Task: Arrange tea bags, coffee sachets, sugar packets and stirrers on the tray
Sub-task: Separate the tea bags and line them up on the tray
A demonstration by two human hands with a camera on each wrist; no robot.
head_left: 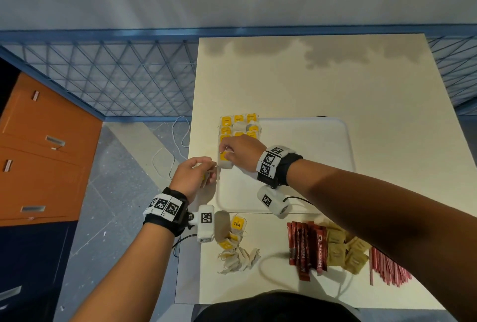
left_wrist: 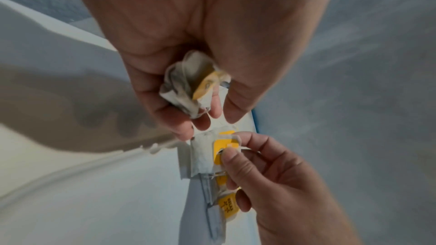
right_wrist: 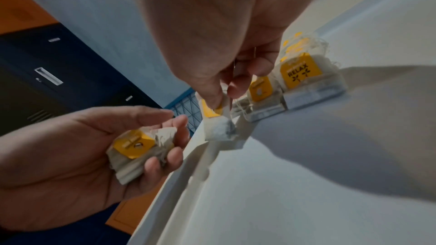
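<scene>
A white tray (head_left: pixel 322 166) lies on the cream table. Several tea bags with yellow tags (head_left: pixel 240 125) stand in rows at its far left corner, and they show again as the tagged tea bags (right_wrist: pixel 304 75) in the right wrist view. My right hand (head_left: pixel 240 152) pinches one tea bag (right_wrist: pixel 217 128) by its yellow tag at the tray's left rim. My left hand (head_left: pixel 193 174), just left of the tray, grips a small bunch of tea bags (left_wrist: pixel 188 88). Loose tea bags (head_left: pixel 236 246), red coffee sachets (head_left: pixel 308 246), tan sugar packets (head_left: pixel 343 249) and pink stirrers (head_left: pixel 387 267) lie on the table near me.
The cream table (head_left: pixel 335 81) reaches to a blue wire fence (head_left: pixel 116 76). An orange and dark drawer cabinet (head_left: pixel 38 154) stands to the left on the grey floor. White cables (head_left: pixel 178 141) trail off the table's left edge.
</scene>
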